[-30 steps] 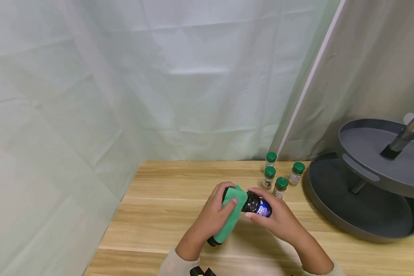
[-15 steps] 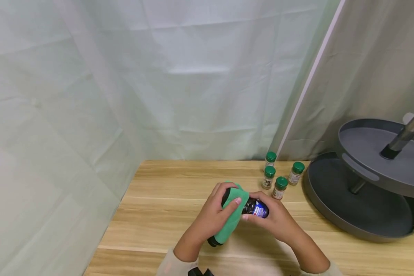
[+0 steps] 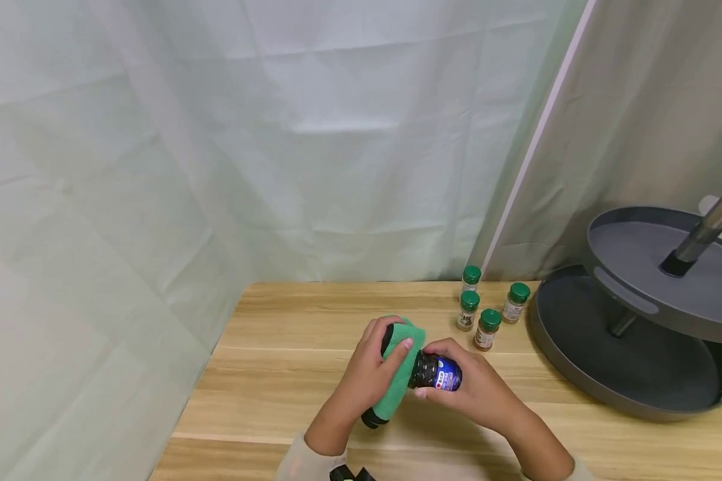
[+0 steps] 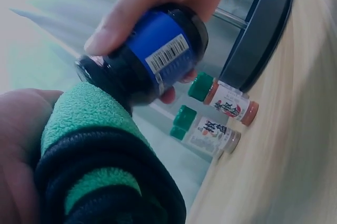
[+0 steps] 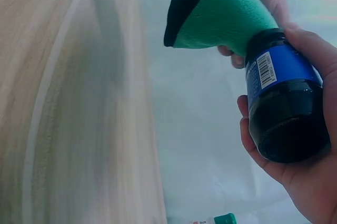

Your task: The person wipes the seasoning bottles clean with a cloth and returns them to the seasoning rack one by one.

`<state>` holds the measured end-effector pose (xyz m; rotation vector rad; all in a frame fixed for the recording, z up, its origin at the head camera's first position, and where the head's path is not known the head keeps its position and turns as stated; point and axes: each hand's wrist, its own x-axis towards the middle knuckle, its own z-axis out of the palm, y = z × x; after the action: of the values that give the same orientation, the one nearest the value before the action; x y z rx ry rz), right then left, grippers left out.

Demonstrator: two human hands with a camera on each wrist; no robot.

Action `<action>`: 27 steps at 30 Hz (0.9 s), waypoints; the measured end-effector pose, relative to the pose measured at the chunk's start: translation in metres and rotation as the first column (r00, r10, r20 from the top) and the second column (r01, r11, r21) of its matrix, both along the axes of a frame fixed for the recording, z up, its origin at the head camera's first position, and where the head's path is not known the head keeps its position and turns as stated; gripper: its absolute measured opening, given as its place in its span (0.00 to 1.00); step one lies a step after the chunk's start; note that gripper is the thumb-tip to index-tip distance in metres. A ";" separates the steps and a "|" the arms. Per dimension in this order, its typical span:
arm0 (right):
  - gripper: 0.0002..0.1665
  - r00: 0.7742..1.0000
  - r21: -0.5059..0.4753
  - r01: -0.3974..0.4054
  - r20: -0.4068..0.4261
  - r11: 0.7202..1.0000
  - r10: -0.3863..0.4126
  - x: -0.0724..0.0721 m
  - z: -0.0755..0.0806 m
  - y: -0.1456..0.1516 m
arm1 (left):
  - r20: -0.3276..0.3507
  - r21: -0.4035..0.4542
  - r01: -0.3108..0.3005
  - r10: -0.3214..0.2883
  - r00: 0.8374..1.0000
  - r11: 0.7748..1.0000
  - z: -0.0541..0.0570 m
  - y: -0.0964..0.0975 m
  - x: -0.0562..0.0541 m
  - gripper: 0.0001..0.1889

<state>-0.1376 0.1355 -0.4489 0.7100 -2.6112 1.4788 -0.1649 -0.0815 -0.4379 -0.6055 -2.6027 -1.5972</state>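
Lower centre, head view: we note the dark, blue-labelled cylindrical jar (image 3: 436, 371), axis near crosswise, top leftward against the green, black-edged plush cloth (image 3: 400, 375) our left hand (image 3: 368, 366) grips; right hand (image 3: 480, 387), nearer, grasps the jar's body.

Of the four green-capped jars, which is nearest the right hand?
The front jar: lowest of the four in the head view, just beyond the right hand. The other three stand farther back.

Dark blue-labelled jar (image 3: 436, 372) held tilted, green cloth (image 3: 400, 382) with black edging, folded, against its end
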 end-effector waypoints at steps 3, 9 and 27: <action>0.32 1.000 -0.023 0.011 0.001 1.000 -0.011 0.002 0.003 0.000 | 0.008 -0.004 -0.017 0.017 1.000 1.000 -0.002 -0.001 -0.001 0.23; 0.32 0.998 -0.088 0.065 0.000 0.994 -0.065 0.003 0.007 0.004 | 0.024 -0.001 -0.027 0.027 0.999 1.000 -0.004 -0.001 -0.002 0.23; 0.33 0.988 -0.102 0.141 0.077 0.985 -0.134 -0.013 -0.008 0.009 | 0.065 0.023 0.020 -0.021 0.998 1.000 -0.002 0.002 0.001 0.21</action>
<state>-0.1505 0.1443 -0.4569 0.4653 -2.5475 1.6161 -0.1635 -0.0798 -0.4403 -0.5906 -2.6286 -1.6777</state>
